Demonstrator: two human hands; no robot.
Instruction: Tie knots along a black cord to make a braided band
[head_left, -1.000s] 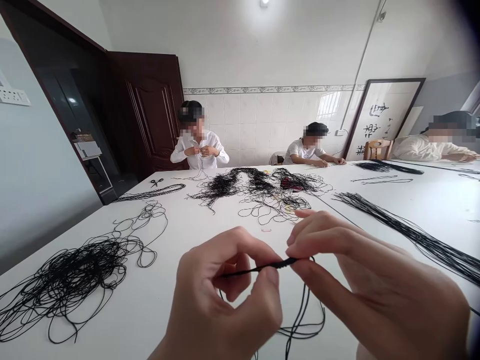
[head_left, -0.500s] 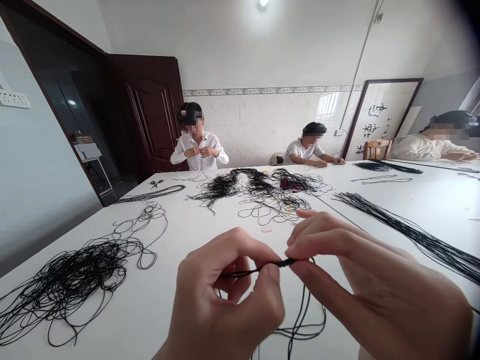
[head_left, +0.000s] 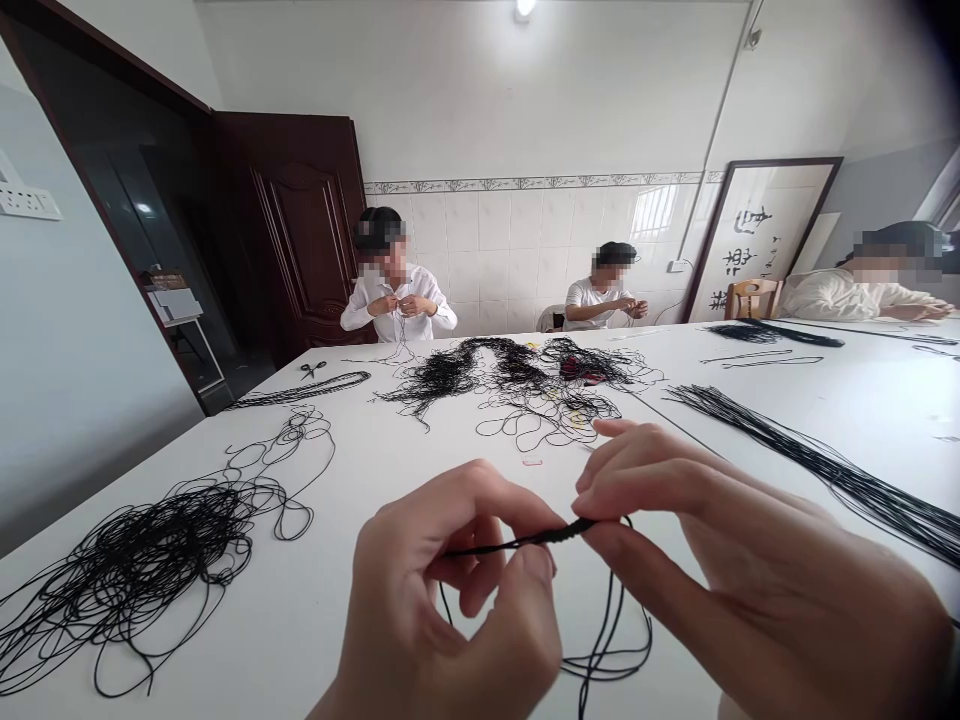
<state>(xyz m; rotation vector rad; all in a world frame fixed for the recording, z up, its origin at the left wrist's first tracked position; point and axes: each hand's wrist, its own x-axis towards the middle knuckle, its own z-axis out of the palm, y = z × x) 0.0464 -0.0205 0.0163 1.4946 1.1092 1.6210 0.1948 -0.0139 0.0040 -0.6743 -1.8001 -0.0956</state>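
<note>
Between my two hands runs a black cord (head_left: 564,534) with a short thick knotted or braided stretch in its middle. My left hand (head_left: 457,590) pinches it at the left end of that stretch between thumb and index finger, and the thinner strands pass back into the palm. At the right end, the thumb and fingertips of my right hand (head_left: 720,560) are closed on the same cord. Loose black strands (head_left: 600,640) hang from my right fingertips, looping down over the white table (head_left: 300,630). The fine detail of the knots is too small to make out.
A tangled heap of black cord (head_left: 165,540) lies at the left. More tangles (head_left: 450,370) cover the table's middle, and a straight cord bundle (head_left: 817,460) lies at the right. Scissors (head_left: 312,370) rest near the far left edge. Three people (head_left: 401,300) sit across the table.
My left thumb has slid slightly down and left, baring more of the knotted stretch. My right hand holds almost still. Across the table, the middle person's hands have risen off the tabletop.
</note>
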